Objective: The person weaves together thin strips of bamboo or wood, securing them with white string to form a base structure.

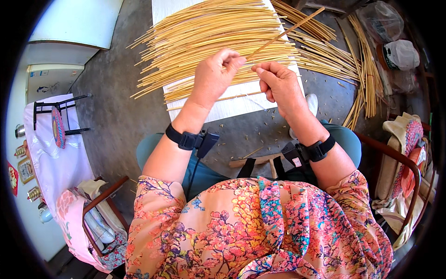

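Observation:
My left hand (214,74) is closed, thumb and fingertips pinching the lower end of a thin dried stalk (289,31). The stalk slants up and to the right, over the pile. Close beside it, my right hand (281,86) is also closed, its thumb pressed against the index finger; whatever lies in that pinch is too small to make out. Beneath and beyond both hands, a wide layer of yellow-brown stalks (200,39) covers most of a white board (218,111). A few single stalks lie along its near side.
More stalks (330,58) spread on the floor to the right, beside an upright-looking bundle (370,93). Plastic bags (402,55) sit at the far right. Cushioned chairs stand on both sides (104,197) (409,162). Small cut bits litter the grey floor (116,79).

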`<state>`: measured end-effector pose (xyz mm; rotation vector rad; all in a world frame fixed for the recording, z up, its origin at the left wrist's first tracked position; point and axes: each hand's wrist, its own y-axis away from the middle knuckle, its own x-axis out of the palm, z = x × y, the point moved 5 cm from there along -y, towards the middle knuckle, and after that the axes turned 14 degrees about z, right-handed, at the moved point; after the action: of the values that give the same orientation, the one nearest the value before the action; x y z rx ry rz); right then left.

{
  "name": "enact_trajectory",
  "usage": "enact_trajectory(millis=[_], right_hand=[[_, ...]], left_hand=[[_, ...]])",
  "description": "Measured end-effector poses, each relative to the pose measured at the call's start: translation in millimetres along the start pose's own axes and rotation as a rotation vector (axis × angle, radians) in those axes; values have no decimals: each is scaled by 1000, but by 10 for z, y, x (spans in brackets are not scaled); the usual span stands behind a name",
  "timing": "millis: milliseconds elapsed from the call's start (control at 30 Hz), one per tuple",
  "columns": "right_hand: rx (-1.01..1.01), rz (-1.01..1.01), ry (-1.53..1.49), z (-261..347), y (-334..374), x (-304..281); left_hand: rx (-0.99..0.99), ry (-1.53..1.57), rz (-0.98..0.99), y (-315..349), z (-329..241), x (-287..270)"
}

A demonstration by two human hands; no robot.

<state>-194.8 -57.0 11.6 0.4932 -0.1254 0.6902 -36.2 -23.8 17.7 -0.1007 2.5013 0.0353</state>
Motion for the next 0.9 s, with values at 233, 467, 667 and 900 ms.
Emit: enact_trajectory(millis=[233,467,667,900], right_hand=[[6,37,18,-27,-61,147],[-9,49,-10,-108,-101,216],[2,48,-6,-169,-103,199],[-4,48,-17,-163,-97,143]], left_hand=[[56,-108,-127,126,-118,-50],[152,-296,-226,174,-206,-107],[242,-333,-281,182,-221,-99],[244,-289,-187,208,-248,-30]])
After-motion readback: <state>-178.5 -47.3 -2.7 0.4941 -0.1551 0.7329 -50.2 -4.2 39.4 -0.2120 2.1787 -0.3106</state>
